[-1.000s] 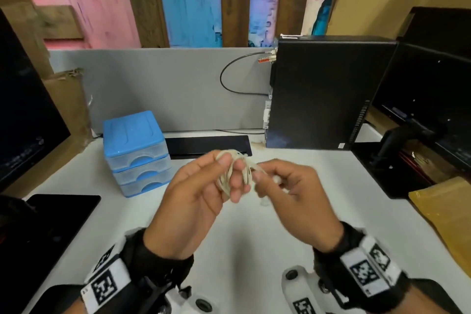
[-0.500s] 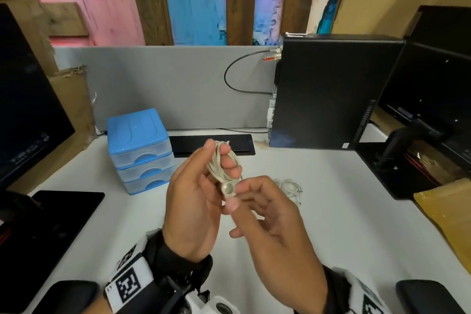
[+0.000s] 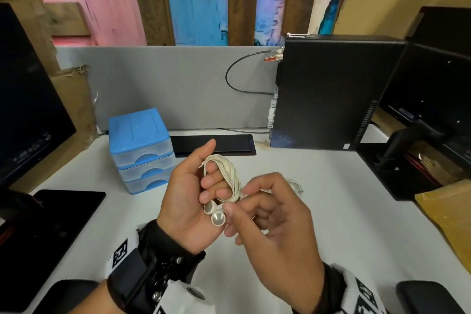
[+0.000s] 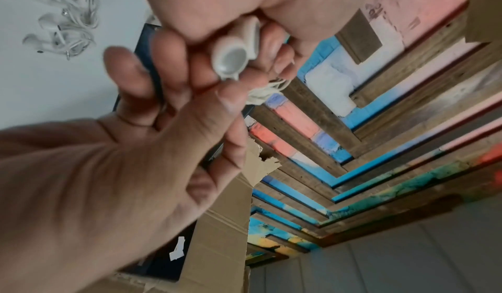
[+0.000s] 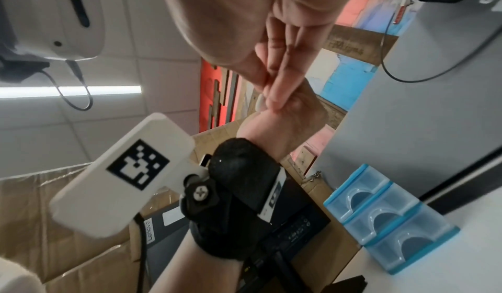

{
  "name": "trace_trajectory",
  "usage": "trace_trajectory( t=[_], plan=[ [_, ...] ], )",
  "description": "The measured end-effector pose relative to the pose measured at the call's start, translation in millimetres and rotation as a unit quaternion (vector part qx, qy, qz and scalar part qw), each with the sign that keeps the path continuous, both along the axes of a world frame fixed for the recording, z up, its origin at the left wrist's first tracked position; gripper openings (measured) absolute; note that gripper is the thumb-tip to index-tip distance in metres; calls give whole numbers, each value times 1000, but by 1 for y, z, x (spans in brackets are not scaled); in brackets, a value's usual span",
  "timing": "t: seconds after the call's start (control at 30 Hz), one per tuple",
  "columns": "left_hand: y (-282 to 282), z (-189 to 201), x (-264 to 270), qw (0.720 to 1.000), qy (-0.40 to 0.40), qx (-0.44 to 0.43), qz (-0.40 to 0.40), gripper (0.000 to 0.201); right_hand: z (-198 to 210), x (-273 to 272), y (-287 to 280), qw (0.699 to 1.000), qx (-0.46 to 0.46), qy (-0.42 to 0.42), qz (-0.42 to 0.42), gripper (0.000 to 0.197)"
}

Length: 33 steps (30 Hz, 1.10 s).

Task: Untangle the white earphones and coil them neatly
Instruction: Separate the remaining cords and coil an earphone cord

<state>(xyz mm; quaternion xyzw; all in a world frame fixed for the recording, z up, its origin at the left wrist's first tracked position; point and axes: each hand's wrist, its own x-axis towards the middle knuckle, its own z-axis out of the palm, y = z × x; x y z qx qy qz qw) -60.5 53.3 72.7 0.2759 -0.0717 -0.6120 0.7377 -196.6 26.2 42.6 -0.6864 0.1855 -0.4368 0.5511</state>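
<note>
The white earphones (image 3: 228, 176) sit as a coil wound round the fingers of my left hand (image 3: 188, 194), which is turned palm up above the white desk (image 3: 356, 211). Two earbuds (image 3: 218, 218) stick out at the coil's lower end. My right hand (image 3: 270, 214) pinches the cord just beside the earbuds with thumb and forefinger. In the left wrist view one earbud (image 4: 231, 59) shows between the fingertips of both hands. The right wrist view shows my right fingers (image 5: 279, 72) pressed against the left palm, with only a sliver of earbud (image 5: 259, 104).
A second tangle of white earphones (image 3: 295, 185) lies on the desk behind my right hand. A blue drawer unit (image 3: 140, 150) stands left, a black computer tower (image 3: 328, 99) back right, a black tablet (image 3: 51, 224) near left, and a monitor stand (image 3: 407, 145) and yellow envelope (image 3: 448, 211) right.
My left hand has turned palm up and come nearer with the coil. The right hand shifted from the coil's side to its lower end, where both earbuds now show.
</note>
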Motion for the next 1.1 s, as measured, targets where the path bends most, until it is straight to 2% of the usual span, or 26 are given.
trace_trajectory(
  t=[0.1, 0.17, 0.23, 0.33, 0.4, 0.53, 0.63, 0.87, 0.97, 1.07, 1.1],
  plan=[
    [0, 1, -3, 999, -42, 20, 24, 44, 6, 0, -7, 995, 93, 21, 42, 47],
    [-1, -1, -4, 994, -100, 32, 42, 45, 9, -1, -14, 989, 112, 44, 83, 47],
    [-2, -4, -6, 975, -207, 39, 67, 48, 8, -2, -23, 991, 73, 65, 89, 36],
    [-3, -7, -11, 932, -347, 7, 102, 46, -1, -2, -36, 995, -49, 91, 11, 18],
    [-4, -7, -14, 908, -403, -4, 117, 45, -5, -3, -39, 988, -104, 114, -29, 19],
    [-4, -12, -14, 884, -446, -1, 139, 50, 1, -4, -38, 984, -123, 130, 5, 9],
    [-4, -13, -18, 876, -457, 0, 157, 52, 4, -6, -37, 983, -123, 133, 32, 17],
    [-3, -17, -20, 848, -501, -24, 171, 48, 2, -5, -39, 982, -145, 122, 12, 14],
    [-4, -18, -22, 843, -509, -29, 170, 42, 1, -5, -46, 977, -166, 131, 1, 9],
    [-4, -19, -22, 844, -515, -11, 152, 46, 3, -8, -53, 974, -169, 149, 14, 24],
    [-4, -18, -20, 847, -511, 2, 142, 47, 4, -9, -55, 975, -158, 156, 24, 23]
  ],
)
